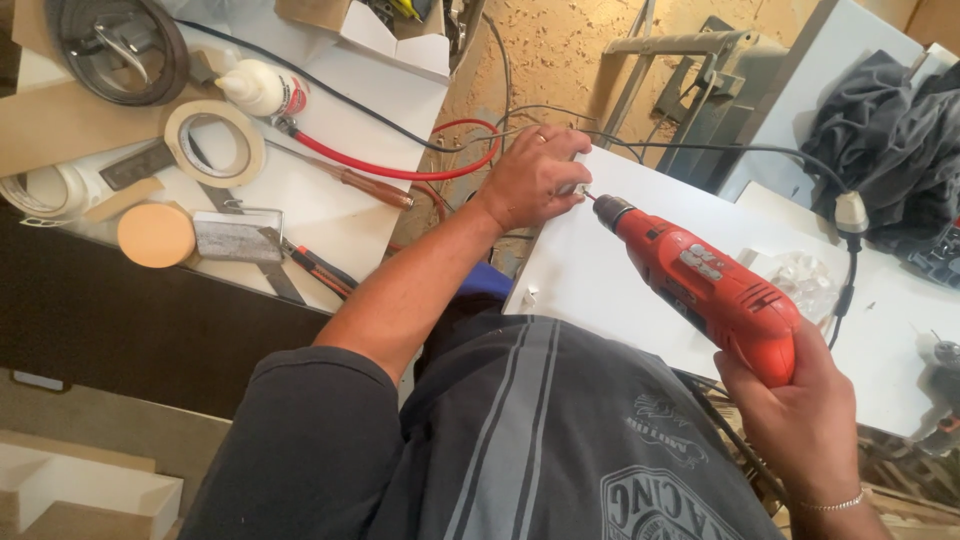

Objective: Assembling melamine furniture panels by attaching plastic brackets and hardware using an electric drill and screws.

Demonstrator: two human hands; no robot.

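My right hand (800, 415) grips the handle of an orange-red electric drill (705, 285), which points up and left across a white board (590, 270). The drill's tip sits at the board's far left corner, right against the fingers of my left hand (535, 175). My left hand rests on that corner with its fingers curled, pinching a small part at the drill tip; the part itself is too small to make out. A black cord (740, 150) runs from behind the drill to a plug (850, 212).
On the left bench lie a masking tape roll (215, 143), a glue bottle (262, 88), a round sponge pad (155, 235), a scraper (238, 238) and a red hose (400, 165). A clear bag of small white parts (805, 280) lies on the board. Dark cloth (890, 140) is piled at right.
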